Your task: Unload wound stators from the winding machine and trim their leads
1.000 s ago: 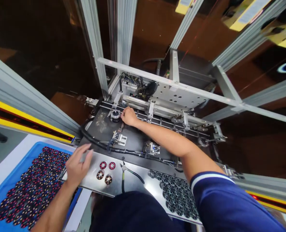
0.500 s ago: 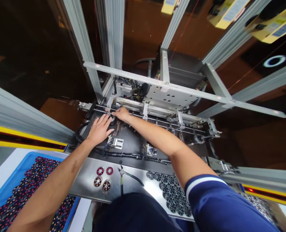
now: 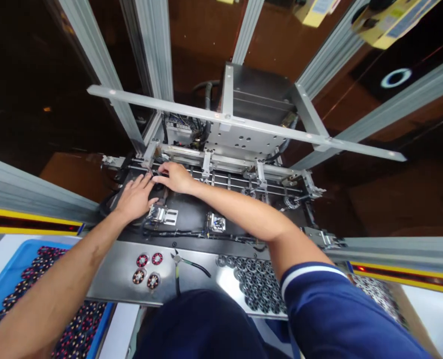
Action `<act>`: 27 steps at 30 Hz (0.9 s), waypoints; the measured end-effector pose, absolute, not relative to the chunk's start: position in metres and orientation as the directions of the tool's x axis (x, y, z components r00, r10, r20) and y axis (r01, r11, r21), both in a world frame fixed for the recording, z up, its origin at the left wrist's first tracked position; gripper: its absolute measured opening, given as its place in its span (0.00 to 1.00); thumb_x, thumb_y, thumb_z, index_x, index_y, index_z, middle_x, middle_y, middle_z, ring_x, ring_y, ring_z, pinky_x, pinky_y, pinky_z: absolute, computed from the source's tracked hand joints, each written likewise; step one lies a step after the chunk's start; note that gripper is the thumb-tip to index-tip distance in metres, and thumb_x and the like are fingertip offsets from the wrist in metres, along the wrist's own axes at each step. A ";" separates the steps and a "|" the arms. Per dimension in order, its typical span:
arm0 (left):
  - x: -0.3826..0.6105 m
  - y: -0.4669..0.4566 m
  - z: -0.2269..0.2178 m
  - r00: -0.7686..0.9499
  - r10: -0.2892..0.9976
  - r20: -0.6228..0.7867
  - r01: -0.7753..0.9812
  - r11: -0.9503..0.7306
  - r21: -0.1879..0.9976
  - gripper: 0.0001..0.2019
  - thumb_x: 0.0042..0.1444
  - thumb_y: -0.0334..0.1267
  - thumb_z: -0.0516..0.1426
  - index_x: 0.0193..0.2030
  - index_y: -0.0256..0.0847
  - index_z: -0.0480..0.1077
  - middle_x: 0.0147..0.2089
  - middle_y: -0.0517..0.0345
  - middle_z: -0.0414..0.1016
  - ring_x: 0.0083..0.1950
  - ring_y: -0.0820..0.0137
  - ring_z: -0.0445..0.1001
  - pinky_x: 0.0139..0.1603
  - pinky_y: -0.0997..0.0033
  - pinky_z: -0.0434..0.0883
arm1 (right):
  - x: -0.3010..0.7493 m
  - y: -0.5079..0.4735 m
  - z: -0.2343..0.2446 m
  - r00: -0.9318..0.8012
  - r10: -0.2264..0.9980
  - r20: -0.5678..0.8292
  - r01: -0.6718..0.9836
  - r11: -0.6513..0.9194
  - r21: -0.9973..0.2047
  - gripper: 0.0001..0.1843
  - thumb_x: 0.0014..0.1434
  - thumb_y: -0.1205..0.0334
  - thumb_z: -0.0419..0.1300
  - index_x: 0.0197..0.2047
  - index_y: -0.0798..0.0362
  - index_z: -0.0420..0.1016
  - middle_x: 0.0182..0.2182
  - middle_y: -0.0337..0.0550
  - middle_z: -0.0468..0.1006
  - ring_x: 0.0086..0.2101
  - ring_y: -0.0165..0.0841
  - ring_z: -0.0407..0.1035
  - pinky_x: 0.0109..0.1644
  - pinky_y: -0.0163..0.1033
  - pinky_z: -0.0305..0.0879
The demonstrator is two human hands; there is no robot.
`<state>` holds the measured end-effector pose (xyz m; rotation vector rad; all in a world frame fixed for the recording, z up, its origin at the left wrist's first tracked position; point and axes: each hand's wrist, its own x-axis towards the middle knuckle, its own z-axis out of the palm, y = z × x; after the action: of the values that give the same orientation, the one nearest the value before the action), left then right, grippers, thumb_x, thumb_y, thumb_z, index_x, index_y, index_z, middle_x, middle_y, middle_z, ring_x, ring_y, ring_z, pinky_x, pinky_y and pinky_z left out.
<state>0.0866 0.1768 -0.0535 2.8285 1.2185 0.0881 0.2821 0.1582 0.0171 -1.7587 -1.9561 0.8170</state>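
My left hand (image 3: 135, 197) lies with its fingers stretched out at the left end of the machine (image 3: 191, 199), the fingertips at a dark round part (image 3: 154, 190) in its first station. Close beside it, my right hand (image 3: 174, 177) reaches over from the right with thumb and forefinger bent together at the same station. Whatever sits between those fingers is too small and dark to name. Along the machine's rails, another ring-shaped metal part (image 3: 292, 201) sits at the right end.
On the metal ledge (image 3: 112, 269) are several wound motor stators (image 3: 142, 260), side cutters (image 3: 176, 258) and many grey metal rings (image 3: 257, 279). A blue tray (image 3: 27, 249) of stators stands left. A metal bar (image 3: 259, 122) crosses above; yellow light-curtain posts (image 3: 30, 222) flank the opening.
The whole view has shifted, so the machine appears farther left. My right hand has lifted slightly and its fingers are bent differently. My left hand stays at the same station.
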 end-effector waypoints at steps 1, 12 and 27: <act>0.086 0.177 -0.052 0.687 0.726 0.016 0.723 -0.686 0.082 0.31 0.61 0.44 0.53 0.69 0.32 0.57 0.73 0.37 0.54 0.72 0.43 0.55 0.66 0.41 0.58 | 0.295 0.141 0.024 -0.175 0.983 -0.055 0.765 0.100 -0.636 0.13 0.61 0.55 0.64 0.44 0.55 0.76 0.41 0.41 0.80 0.41 0.30 0.73 0.48 0.35 0.65; 0.082 0.184 -0.037 0.704 0.710 -0.032 0.706 -0.694 0.138 0.33 0.59 0.46 0.54 0.67 0.27 0.61 0.73 0.34 0.55 0.71 0.47 0.59 0.68 0.53 0.62 | 0.395 0.059 -0.013 -0.331 0.942 -0.046 0.901 0.302 -0.311 0.15 0.56 0.69 0.66 0.48 0.58 0.75 0.49 0.54 0.75 0.50 0.42 0.67 0.55 0.46 0.61; 0.172 0.080 -0.007 0.708 0.651 0.273 0.572 -0.756 0.319 0.20 0.66 0.40 0.50 0.61 0.35 0.67 0.68 0.41 0.65 0.71 0.53 0.60 0.69 0.46 0.62 | 0.402 0.113 -0.034 0.047 0.939 -0.341 0.924 -0.171 -0.343 0.17 0.65 0.55 0.60 0.53 0.56 0.72 0.50 0.47 0.75 0.47 0.38 0.73 0.50 0.48 0.73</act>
<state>0.1717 0.0796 -0.0073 2.7051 0.9809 0.5516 0.4019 0.1133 -0.0338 -2.2511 -2.0029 0.7755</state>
